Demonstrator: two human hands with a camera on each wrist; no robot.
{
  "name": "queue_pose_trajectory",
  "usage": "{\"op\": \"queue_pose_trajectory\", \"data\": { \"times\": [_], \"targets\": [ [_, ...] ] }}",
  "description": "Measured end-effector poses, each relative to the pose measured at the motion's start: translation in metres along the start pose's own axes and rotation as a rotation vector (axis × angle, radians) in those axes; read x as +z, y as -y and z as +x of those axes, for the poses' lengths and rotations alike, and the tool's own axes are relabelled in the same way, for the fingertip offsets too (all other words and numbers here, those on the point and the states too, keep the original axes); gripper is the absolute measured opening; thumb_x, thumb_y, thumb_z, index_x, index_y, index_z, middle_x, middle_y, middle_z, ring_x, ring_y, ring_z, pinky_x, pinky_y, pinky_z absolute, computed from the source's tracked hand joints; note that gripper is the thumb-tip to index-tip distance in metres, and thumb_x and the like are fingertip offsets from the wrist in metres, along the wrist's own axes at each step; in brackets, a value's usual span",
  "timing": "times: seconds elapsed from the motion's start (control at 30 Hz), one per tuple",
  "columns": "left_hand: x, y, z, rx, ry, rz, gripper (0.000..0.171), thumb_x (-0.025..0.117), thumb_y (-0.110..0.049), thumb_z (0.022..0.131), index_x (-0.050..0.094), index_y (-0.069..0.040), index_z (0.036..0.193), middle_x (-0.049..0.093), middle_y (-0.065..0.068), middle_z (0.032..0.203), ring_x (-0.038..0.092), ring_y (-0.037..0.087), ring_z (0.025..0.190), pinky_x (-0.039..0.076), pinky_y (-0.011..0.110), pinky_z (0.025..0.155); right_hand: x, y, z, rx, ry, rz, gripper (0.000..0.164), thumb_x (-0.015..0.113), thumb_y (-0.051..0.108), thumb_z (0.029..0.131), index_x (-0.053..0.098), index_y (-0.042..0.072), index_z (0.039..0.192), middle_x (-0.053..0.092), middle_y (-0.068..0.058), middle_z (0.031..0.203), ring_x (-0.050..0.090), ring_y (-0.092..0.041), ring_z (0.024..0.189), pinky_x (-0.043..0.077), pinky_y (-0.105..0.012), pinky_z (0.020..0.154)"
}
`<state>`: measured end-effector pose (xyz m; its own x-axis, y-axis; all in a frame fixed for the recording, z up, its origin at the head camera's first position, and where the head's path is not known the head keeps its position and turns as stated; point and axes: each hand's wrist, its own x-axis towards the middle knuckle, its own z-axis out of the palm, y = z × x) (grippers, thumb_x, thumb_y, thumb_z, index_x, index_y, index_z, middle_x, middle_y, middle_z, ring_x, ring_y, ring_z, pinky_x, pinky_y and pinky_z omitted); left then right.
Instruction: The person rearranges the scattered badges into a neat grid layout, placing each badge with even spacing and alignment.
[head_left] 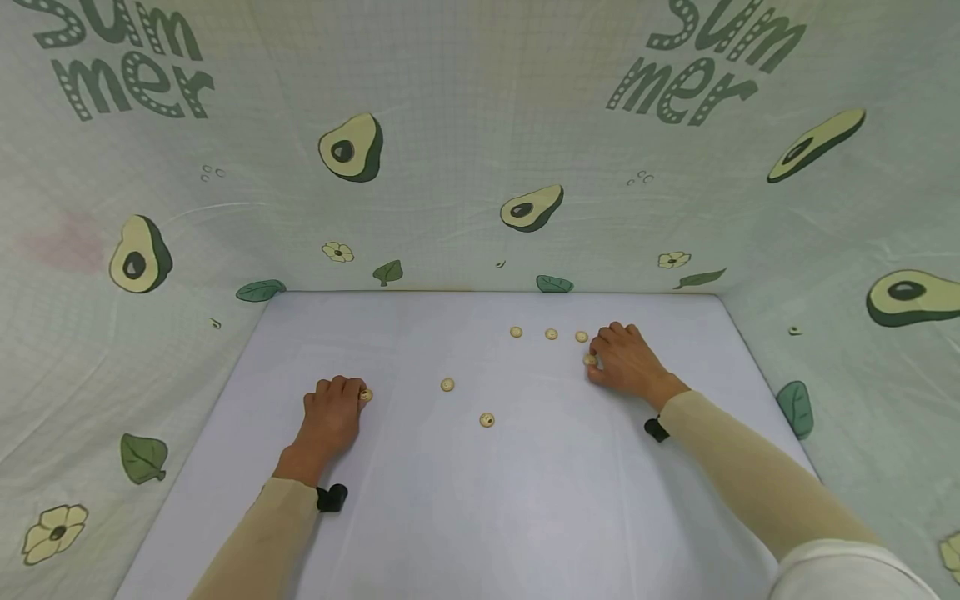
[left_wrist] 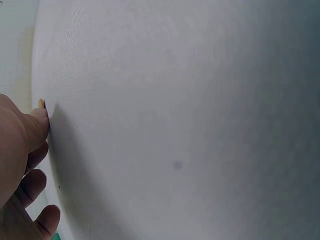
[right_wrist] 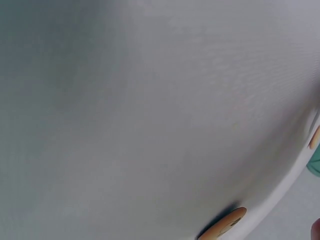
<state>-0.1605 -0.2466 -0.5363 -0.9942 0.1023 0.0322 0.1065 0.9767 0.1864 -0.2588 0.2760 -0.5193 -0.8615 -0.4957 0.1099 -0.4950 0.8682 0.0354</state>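
My left hand [head_left: 330, 417] is at the left of the white table, pinching a small round wooden disc [head_left: 366, 394] between thumb and fingers. In the left wrist view the disc's edge [left_wrist: 41, 103] shows past the thumb tip. Toward the back right, my right hand [head_left: 628, 362] holds another wooden disc [head_left: 589, 360] between thumb and forefinger. Just behind it lies a disc [head_left: 581, 337], the right end of a row with two more, one in the middle [head_left: 551, 334] and one at the left [head_left: 516, 332]. The right wrist view shows a disc [right_wrist: 222, 225] with dark markings and a fingertip [right_wrist: 316, 230].
Between the hands, two loose discs lie on the white table [head_left: 525, 517]: one farther back [head_left: 447, 384] and one nearer [head_left: 487, 420]. A printed cloth [head_left: 450, 100] with avocados and leaves hangs round the back and sides.
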Motion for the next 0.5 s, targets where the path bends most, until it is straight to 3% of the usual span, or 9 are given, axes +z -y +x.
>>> {"op": "queue_pose_trajectory", "data": {
  "times": [0.5],
  "targets": [
    [-0.0025,-0.0008,-0.0013,0.008,0.003,-0.018,0.018,0.061,-0.017,0.108,0.061,-0.004,0.12,0.062,0.019,0.117,0.052,0.043,0.111,0.041,0.06,0.085,0.0024,-0.0012,0.0008,0.006,0.022,0.01,0.029,0.073,0.031,0.092,0.073,0.005,0.105,0.067,-0.011,0.109,0.053,-0.03,0.1,0.042,-0.051,0.091]
  ]
}}
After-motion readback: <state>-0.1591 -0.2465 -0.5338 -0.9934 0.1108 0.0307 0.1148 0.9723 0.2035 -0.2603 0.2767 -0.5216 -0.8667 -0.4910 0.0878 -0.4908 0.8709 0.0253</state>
